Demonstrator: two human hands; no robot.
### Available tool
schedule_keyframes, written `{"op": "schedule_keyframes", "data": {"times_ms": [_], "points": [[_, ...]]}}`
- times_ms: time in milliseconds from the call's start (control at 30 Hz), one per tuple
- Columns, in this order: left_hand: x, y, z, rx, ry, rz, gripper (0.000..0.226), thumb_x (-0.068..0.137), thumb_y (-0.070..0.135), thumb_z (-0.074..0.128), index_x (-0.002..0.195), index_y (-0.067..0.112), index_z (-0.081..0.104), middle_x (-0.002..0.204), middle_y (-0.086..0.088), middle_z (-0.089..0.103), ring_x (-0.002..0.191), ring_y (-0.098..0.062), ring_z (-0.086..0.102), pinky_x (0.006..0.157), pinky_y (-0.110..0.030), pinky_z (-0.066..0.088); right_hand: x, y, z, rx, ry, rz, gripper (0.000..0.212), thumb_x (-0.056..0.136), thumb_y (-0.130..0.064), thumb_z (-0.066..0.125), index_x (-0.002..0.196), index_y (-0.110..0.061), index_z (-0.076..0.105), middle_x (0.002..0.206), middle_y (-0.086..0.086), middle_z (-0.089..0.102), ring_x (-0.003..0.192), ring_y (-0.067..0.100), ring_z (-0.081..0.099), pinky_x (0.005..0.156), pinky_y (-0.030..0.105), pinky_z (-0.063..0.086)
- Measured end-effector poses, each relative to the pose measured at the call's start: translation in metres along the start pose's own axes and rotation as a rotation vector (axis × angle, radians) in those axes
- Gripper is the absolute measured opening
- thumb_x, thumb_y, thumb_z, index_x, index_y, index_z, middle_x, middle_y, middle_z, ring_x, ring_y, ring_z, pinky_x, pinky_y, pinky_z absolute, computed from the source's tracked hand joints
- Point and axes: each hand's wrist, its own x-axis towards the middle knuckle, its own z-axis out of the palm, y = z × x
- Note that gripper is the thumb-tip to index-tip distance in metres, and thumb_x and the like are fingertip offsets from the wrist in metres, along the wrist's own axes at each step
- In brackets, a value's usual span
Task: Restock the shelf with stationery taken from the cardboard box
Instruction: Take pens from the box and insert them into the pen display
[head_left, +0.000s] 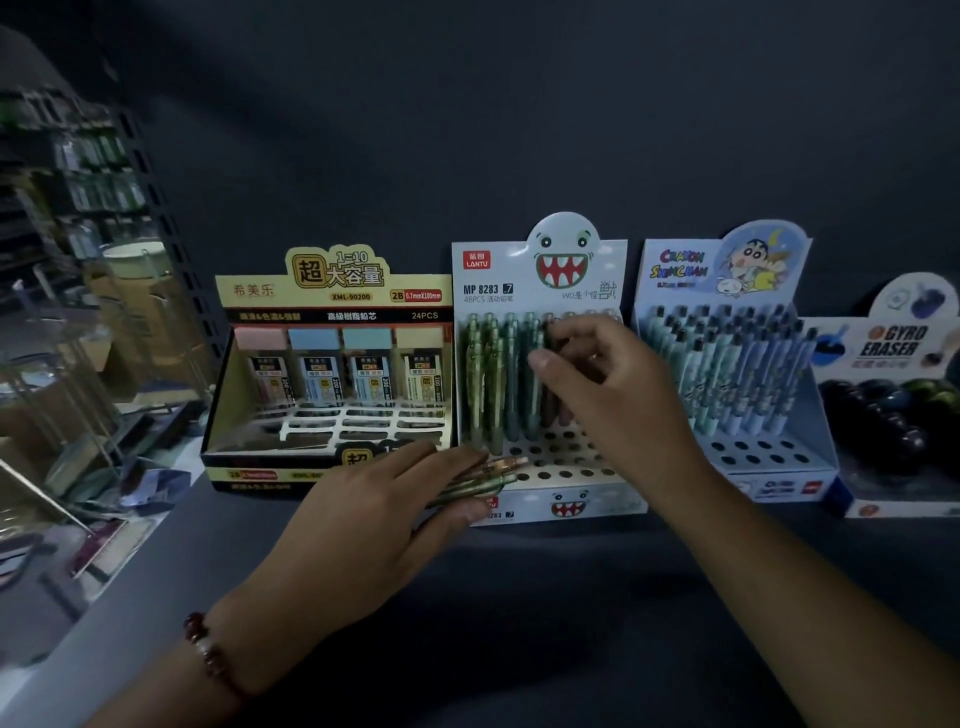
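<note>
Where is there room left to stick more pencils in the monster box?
Empty holes fill the front rows of the monster box, between the standing pencils and its front edge. The back rows are crowded. The left hand holds spare pencils.

eraser box cut off right, left background blurred

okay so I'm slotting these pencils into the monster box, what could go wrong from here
The right hand reaches among the upright green and pink mechanical pencils in the white monster-face display box; it could knock neighbours askew or out of their holes.

The left hand holds a loose bundle of spare pencils between fingers and thumb; one might slip out.

The light is dim, so empty holes are easy to miss.
</note>
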Motion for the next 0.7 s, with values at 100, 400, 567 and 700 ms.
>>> {"op": "schedule_keyframes", "data": {"times_ms": [100, 400, 567, 700], "points": [[0.0, -0.002, 0.001, -0.032, 0.001, -0.01, 0.05, 0.099, 0.06, 0.034, 0.131, 0.028, 0.056, 0.104, 0.011, 0.067, 0.083, -0.008, 0.065, 0.06, -0.028, 0.056, -0.006, -0.017, -0.005, 0.098, -0.271, 0.019, 0.02, 0.083, -0.047, 0.066, 0.095, -0.031, 0.069, 0.087, -0.003, 0.068, 0.075, 0.012, 0.068, 0.075, 0.04, 0.06], [0.001, -0.004, 0.001, -0.064, 0.029, -0.048, 0.044, 0.095, 0.065, 0.038, 0.12, 0.033, 0.055, 0.103, 0.017, 0.065, 0.084, -0.002, 0.061, 0.061, -0.023, 0.053, -0.008, -0.021, -0.007, 0.077, -0.707, 0.063, 0.009, 0.084, -0.023, 0.075, 0.092, -0.022, 0.072, 0.082, -0.011, 0.07, 0.076, 0.001, 0.065, 0.067, 0.014, 0.049], [0.001, -0.004, 0.0, -0.117, -0.004, -0.066, 0.04, 0.092, 0.066, 0.043, 0.119, 0.039, 0.056, 0.104, 0.023, 0.062, 0.086, 0.004, 0.06, 0.064, -0.023, 0.054, -0.008, -0.019, -0.005, 0.055, -0.732, 0.06, 0.011, 0.083, -0.015, 0.076, 0.092, -0.02, 0.071, 0.089, -0.004, 0.073, 0.082, 0.008, 0.069, 0.072, 0.016, 0.052], [0.002, -0.003, -0.002, -0.149, 0.008, -0.104, 0.042, 0.09, 0.07, 0.041, 0.115, 0.04, 0.056, 0.093, 0.032, 0.055, 0.08, 0.008, 0.055, 0.06, -0.009, 0.044, -0.007, -0.021, -0.009, 0.078, -0.683, 0.051, 0.009, 0.084, -0.013, 0.075, 0.092, -0.017, 0.073, 0.085, -0.002, 0.073, 0.078, 0.008, 0.069, 0.071, 0.018, 0.054]]}}
